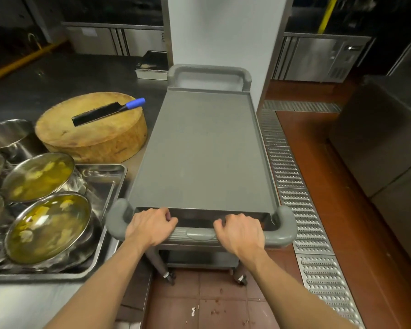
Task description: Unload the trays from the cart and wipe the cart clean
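I have both hands wrapped on the near handle of the grey plastic cart: left hand, right hand. Top shelf bare. Steel tray w/ bowls sits on counter, near-left edge. Judged step: positioning; next, get cloth & wipe.

I see the cart just right of the bench; on the bench a chopping block carrying a cleaver, a tray of bowls nearer me

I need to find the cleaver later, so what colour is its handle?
Blue handle, black blade, lying on the chopping block; head view shows it.
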A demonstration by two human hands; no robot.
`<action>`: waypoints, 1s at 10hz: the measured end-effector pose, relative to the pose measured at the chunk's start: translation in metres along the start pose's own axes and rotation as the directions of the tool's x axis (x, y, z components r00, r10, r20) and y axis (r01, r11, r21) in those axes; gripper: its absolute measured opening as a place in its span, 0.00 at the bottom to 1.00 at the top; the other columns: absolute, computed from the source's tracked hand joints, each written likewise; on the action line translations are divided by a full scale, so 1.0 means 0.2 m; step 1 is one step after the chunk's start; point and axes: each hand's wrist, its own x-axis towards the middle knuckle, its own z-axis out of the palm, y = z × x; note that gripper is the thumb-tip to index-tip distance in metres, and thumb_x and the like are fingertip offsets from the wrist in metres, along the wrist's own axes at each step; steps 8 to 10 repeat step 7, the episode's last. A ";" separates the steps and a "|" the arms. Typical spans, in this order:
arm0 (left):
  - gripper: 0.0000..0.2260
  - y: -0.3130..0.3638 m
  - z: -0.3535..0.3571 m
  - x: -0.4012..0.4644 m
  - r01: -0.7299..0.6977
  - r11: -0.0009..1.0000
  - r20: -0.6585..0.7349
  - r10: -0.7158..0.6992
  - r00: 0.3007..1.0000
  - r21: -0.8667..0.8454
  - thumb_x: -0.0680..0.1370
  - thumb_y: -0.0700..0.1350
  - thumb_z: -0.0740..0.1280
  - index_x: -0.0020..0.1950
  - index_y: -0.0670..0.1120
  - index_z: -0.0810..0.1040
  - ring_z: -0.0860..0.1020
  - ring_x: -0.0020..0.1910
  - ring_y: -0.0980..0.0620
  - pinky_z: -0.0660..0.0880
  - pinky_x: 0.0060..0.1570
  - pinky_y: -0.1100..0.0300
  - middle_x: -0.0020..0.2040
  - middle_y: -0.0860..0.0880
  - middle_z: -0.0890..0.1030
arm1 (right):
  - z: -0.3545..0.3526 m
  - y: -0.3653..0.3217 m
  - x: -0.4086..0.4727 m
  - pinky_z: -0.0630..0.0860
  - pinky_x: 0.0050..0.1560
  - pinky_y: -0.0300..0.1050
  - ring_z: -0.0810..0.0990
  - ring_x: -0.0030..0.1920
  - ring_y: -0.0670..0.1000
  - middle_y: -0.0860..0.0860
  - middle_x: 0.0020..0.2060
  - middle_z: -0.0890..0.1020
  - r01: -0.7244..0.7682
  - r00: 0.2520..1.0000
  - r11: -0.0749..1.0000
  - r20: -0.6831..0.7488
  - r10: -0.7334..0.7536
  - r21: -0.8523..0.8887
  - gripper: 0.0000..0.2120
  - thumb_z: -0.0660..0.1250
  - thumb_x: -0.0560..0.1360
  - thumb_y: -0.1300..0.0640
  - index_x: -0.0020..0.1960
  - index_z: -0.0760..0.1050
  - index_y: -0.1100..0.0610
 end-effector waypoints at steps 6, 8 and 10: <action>0.16 -0.04 0.01 -0.03 -0.115 0.980 -0.157 0.089 0.984 -0.163 0.78 0.59 0.55 0.50 0.50 0.76 0.79 0.50 0.43 0.72 0.48 0.51 0.51 0.46 0.82 | -0.05 -0.04 -0.06 0.70 0.42 0.49 0.79 0.38 0.56 0.56 0.40 0.83 -0.109 0.994 0.990 0.005 0.109 0.088 0.22 0.51 0.78 0.42 0.45 0.76 0.56; 0.14 -0.01 -0.04 -0.12 -0.198 0.837 -0.283 0.054 0.957 -0.510 0.80 0.53 0.59 0.53 0.45 0.78 0.76 0.48 0.50 0.68 0.47 0.57 0.49 0.48 0.80 | -0.13 -0.04 -0.13 0.66 0.40 0.46 0.72 0.36 0.54 0.53 0.38 0.79 -0.172 0.981 0.963 -0.050 0.186 0.205 0.19 0.54 0.79 0.44 0.49 0.76 0.56; 0.14 -0.01 -0.04 -0.12 -0.198 0.837 -0.283 0.054 0.957 -0.510 0.80 0.53 0.59 0.53 0.45 0.78 0.76 0.48 0.50 0.68 0.47 0.57 0.49 0.48 0.80 | -0.13 -0.04 -0.13 0.66 0.40 0.46 0.72 0.36 0.54 0.53 0.38 0.79 -0.172 0.981 0.963 -0.050 0.186 0.205 0.19 0.54 0.79 0.44 0.49 0.76 0.56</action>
